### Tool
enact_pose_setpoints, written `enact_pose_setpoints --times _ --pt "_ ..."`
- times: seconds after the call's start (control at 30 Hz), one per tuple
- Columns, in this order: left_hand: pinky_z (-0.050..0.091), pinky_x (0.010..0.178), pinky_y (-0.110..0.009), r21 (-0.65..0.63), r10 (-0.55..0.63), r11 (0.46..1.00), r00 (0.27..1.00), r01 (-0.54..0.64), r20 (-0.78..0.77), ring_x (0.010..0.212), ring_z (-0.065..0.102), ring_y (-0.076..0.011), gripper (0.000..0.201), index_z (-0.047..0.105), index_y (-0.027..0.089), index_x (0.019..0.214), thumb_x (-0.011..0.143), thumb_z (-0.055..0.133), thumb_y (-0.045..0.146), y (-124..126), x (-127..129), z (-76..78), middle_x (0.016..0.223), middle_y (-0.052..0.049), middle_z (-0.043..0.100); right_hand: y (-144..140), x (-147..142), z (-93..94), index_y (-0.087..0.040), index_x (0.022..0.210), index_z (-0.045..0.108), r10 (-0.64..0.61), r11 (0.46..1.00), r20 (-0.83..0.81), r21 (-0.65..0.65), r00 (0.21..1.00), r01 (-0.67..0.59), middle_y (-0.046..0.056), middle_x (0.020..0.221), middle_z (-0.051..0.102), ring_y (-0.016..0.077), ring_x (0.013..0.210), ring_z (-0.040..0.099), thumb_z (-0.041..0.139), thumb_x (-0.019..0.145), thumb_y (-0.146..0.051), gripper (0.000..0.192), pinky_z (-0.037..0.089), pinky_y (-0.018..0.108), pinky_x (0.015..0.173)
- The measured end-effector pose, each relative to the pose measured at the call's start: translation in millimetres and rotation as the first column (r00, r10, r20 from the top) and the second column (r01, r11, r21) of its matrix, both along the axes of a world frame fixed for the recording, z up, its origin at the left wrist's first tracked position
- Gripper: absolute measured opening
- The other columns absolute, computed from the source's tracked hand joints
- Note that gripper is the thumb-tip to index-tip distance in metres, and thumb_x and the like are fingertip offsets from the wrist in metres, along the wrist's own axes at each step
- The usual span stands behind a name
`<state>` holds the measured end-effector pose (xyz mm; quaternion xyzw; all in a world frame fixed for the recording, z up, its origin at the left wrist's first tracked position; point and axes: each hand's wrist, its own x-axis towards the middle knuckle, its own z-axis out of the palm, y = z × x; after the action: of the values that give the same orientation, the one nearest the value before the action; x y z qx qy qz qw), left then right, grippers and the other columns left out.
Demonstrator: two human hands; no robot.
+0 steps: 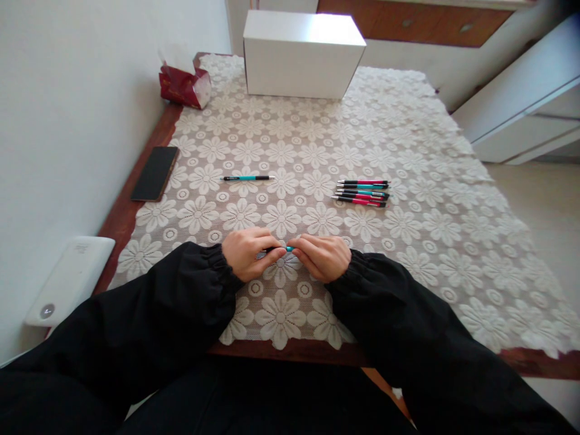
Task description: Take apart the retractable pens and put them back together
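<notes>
Between my two hands, near the front of the table, is a teal and black pen [289,249], mostly covered by my fingers. My left hand [248,252] pinches its dark end. My right hand [322,255] pinches the teal part from the other side. Beyond my left hand a single teal and black pen [247,178] lies sideways on the lace cloth. Farther right, several pens [362,193] in red, teal and black lie side by side in a close stack.
A flower-patterned lace tablecloth [312,154] covers the wooden table. At the back stands a white box [299,66], with a dark red tissue pack [181,86] to its left. A dark phone [155,173] lies at the left edge, and a white device [70,281] stands by the wall.
</notes>
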<state>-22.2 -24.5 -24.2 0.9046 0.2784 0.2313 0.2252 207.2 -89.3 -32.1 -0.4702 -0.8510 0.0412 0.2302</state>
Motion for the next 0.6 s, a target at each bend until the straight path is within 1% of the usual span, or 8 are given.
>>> enact_pose_setpoints --times 0.07,0.1,0.2,0.27,0.4,0.47,0.6 --pt "0.049 0.064 -0.026 0.014 0.003 1.000 1.000 -0.003 -0.020 0.073 0.068 -0.0149 0.039 0.077 0.021 0.089 0.102 0.050 0.046 -0.2 0.1 0.3 0.083 -0.004 0.074 1.0 -0.6 0.6 -0.019 0.102 0.068 0.011 1.000 -0.012 0.016 1.000 -0.011 0.003 0.084 0.071 0.0129 0.068 0.064 0.035 0.110 -0.035 0.038 0.037 0.027 0.061" --pt "0.049 0.065 -0.026 0.013 0.007 1.000 1.000 -0.007 -0.022 0.074 0.068 -0.0151 0.038 0.077 0.021 0.091 0.102 0.050 0.045 -0.4 0.1 0.7 0.084 -0.004 0.075 1.5 -0.7 0.6 -0.019 0.101 0.068 0.013 1.000 -0.019 0.024 1.000 -0.013 0.004 0.083 0.070 0.0133 0.069 0.064 0.035 0.110 -0.035 0.038 0.038 0.027 0.062" --pt "0.051 0.069 -0.026 -0.010 0.014 1.000 1.000 -0.014 0.019 0.080 0.070 -0.0157 0.032 0.074 0.023 0.113 0.099 0.057 0.046 -1.4 -0.1 1.8 0.092 -0.004 0.075 2.3 -0.3 -0.3 -0.018 0.104 0.067 0.005 1.000 -0.031 0.026 0.999 -0.004 0.004 0.084 0.070 0.0137 0.069 0.064 0.037 0.109 -0.035 0.035 0.039 0.026 0.062" --pt "0.053 0.072 -0.027 -0.023 0.003 1.000 0.998 -0.001 0.065 0.083 0.070 -0.0159 0.032 0.070 0.023 0.118 0.098 0.060 0.045 -1.9 -0.3 1.8 0.095 -0.003 0.075 2.1 0.3 -1.3 -0.019 0.107 0.067 0.000 1.000 -0.034 0.014 0.999 0.001 0.004 0.085 0.071 0.0136 0.068 0.063 0.038 0.109 -0.035 0.034 0.039 0.026 0.060" --pt "0.053 0.076 -0.027 -0.047 -0.016 0.999 0.997 0.019 0.072 0.084 0.070 -0.0158 0.022 0.072 0.022 0.105 0.099 0.059 0.039 -1.8 -0.1 2.7 0.094 -0.003 0.076 1.6 1.1 -2.5 -0.020 0.106 0.067 0.002 1.000 -0.038 0.001 0.999 -0.002 0.004 0.086 0.072 0.0138 0.069 0.064 0.037 0.109 -0.036 0.034 0.039 0.026 0.060" --pt "0.053 0.077 -0.029 -0.049 -0.004 0.999 0.999 0.006 0.052 0.084 0.070 -0.0163 0.023 0.072 0.021 0.101 0.100 0.058 0.038 -1.8 0.1 4.5 0.094 -0.004 0.077 1.5 1.0 -2.6 -0.020 0.106 0.067 0.000 1.000 -0.043 0.003 0.999 0.000 0.004 0.085 0.072 0.0136 0.069 0.065 0.038 0.109 -0.036 0.034 0.039 0.026 0.060" --pt "0.052 0.073 -0.029 -0.036 0.028 0.999 0.999 -0.028 0.018 0.079 0.068 -0.0165 0.031 0.073 0.019 0.091 0.103 0.051 0.038 -2.1 0.5 8.4 0.088 -0.005 0.075 1.3 1.1 -2.7 -0.020 0.107 0.068 -0.016 1.000 -0.046 -0.012 0.999 0.015 0.004 0.086 0.072 0.0144 0.071 0.065 0.039 0.108 -0.036 0.033 0.041 0.026 0.062"
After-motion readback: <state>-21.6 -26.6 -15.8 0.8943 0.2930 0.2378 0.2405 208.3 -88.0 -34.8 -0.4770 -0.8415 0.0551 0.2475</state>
